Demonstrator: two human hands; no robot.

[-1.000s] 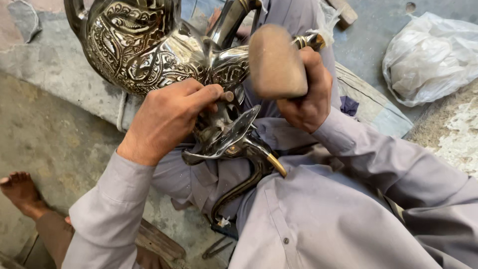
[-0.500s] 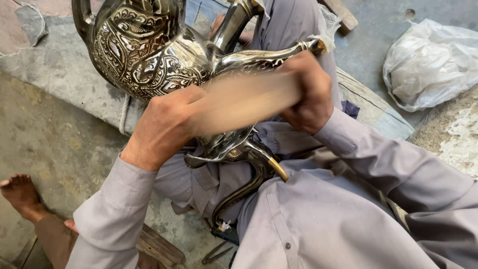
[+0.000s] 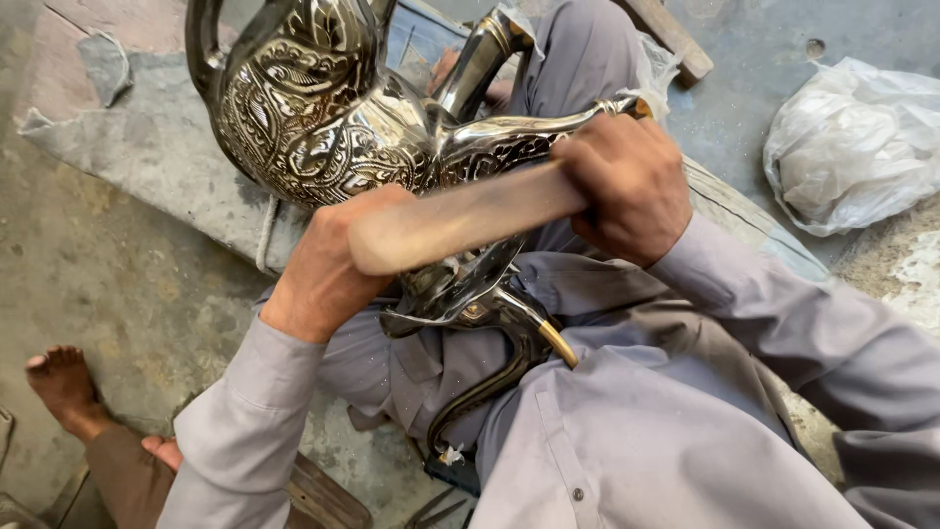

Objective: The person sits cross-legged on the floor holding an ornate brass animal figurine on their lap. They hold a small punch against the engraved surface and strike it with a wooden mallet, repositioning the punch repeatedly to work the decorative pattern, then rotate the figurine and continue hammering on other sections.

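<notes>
Head view: a wooden mallet swung against an engraved metal ewer held in the lap

The right hand (image 3: pixel 632 186) is clenched tight round the handle of the wooden mallet (image 3: pixel 460 217), whose motion-blurred head sits over the left hand (image 3: pixel 328 269). That left hand presses on the engraved silver ewer (image 3: pixel 313 118) near its neck, fingers curled; the mallet hides how firmly they grip. The ewer lies across the grey-clad knees, its spout (image 3: pixel 534 132) running toward the right fist, with a curved metal handle piece (image 3: pixel 499 362) below. This looks like the hammering step; a next blow would call for keeping the ewer steady and knuckles clear
</notes>
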